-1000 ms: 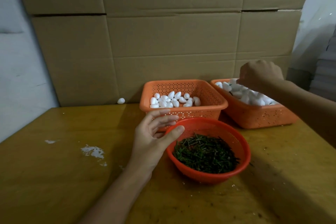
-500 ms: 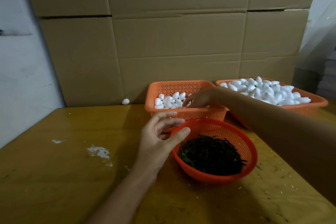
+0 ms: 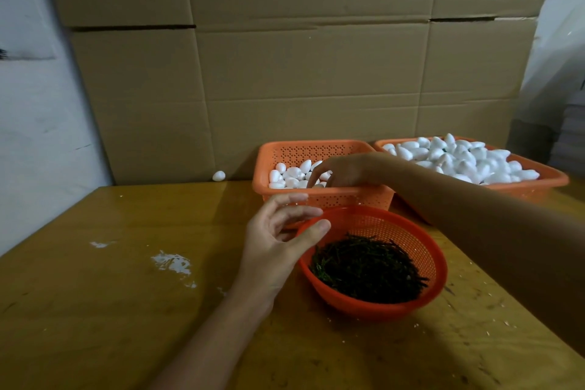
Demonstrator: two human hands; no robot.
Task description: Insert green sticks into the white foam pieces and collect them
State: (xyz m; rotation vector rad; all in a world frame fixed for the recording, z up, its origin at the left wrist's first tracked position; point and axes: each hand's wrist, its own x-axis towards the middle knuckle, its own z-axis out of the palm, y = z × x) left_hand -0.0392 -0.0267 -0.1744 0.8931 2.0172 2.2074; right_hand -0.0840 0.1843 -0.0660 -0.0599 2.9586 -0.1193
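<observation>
**A:** What could go wrong from here?

**B:** The round basket of green sticks, at the worktop's six o'clock, could be shoved or tipped. The left hand is held at its nine o'clock rim, fingers spread and loose with nothing held, thumb at the rim. The right forearm is stretched past its two o'clock side.

**A:** And the right hand?

**B:** It is dipped into the square basket at twelve o'clock, fingers curled among the foam pieces. Whether one is pinched cannot be told. A light piece could be flicked out.

**A:** What else is around?

**B:** A cardboard wall is stacked behind. A fuller basket is set at two o'clock, partly screened by the forearm. White flecks are scattered at nine o'clock, and a stray piece is seen at eleven.
</observation>
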